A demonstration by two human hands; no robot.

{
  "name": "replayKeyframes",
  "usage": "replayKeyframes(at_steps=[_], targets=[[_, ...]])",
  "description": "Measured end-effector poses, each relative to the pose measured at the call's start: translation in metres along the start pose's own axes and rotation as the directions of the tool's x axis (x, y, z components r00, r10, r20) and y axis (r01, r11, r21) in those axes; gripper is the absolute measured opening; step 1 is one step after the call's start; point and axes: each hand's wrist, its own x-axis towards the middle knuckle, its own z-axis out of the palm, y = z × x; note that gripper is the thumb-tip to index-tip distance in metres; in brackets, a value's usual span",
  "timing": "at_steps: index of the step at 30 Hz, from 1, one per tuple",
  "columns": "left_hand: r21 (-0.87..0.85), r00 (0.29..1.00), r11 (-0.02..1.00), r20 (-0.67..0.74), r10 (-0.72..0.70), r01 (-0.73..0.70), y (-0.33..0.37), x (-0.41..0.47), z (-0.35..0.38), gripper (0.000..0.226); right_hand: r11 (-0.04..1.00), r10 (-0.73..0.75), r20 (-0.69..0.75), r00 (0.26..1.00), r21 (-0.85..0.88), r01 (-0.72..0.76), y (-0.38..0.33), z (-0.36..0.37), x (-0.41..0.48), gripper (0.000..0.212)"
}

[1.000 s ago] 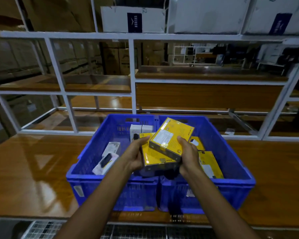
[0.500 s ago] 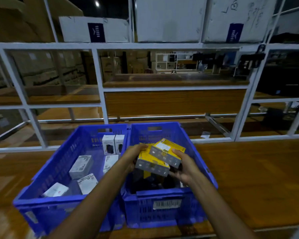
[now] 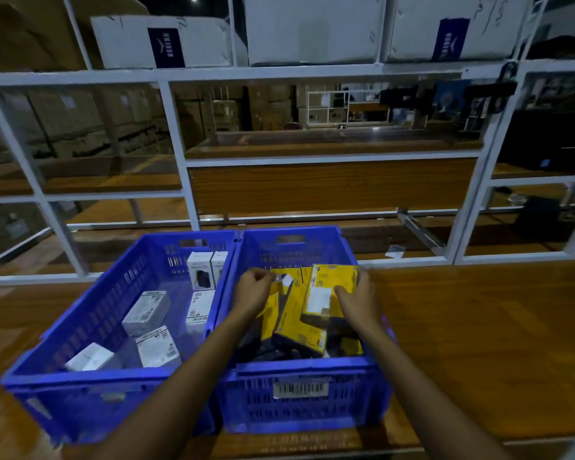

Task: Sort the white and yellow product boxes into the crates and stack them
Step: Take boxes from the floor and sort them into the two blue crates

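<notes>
Right under the right hand [image 3: 356, 302] there's a yellow box [image 3: 329, 290], tipped up on edge with its label facing the camera, inside the right crate [image 3: 299, 390]. The fingers are curled round its right edge, gripping it, probably to steer it down next to the others so it packs tight. Just left of that hand a second yellow box [image 3: 299, 322] leans against it, with more yellow ones tucked behind toward the far wall. The left hand [image 3: 254, 290] hovers over the far-left corner of that pile, fingertips pinched together near a small white tag; can't tell if it's actually holding anything. Further left of that hand is the left crate [image 3: 80, 386], touching the right one, with white boxes [image 3: 146, 312] scattered loose and two standing upright at the back. So colours look split already, stacking's the messy part. Both crates sit on the wooden surface [image 3: 478, 343], metal shelving [image 3: 180, 154] beyond.
</notes>
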Motion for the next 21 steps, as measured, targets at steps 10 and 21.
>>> replayKeyframes(at_steps=[10, 21], targets=[[0.258, 0.973, 0.965, 0.231, -0.02, -0.041, -0.038, -0.012, 0.013, 0.023, 0.95, -0.173, 0.156, 0.972, -0.233, 0.207, 0.011, 0.003, -0.012, 0.012], [0.179, 0.984, 0.977, 0.154, 0.09, -0.118, -0.034, -0.018, 0.009, 0.017, 0.928, -0.27, 0.11, 0.956, -0.235, 0.289, 0.006, 0.006, -0.016, 0.036]])
